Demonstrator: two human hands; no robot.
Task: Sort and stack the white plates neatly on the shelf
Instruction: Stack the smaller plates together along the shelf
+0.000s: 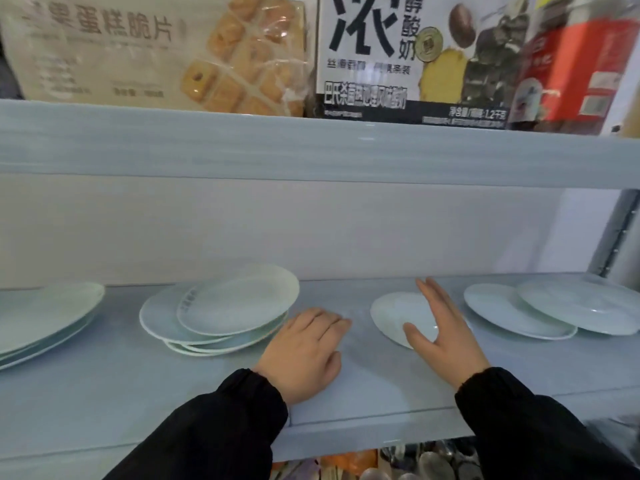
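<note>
Head | left hand resting on shelf | right hand spread over plate

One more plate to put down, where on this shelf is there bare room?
Bare shelf runs along the front, before the far-left stack and middle stack. A smaller gap lies behind the left hand, between middle stack and small plate. Crowded rightward: right hand on that plate, then overlapping plates.
</note>
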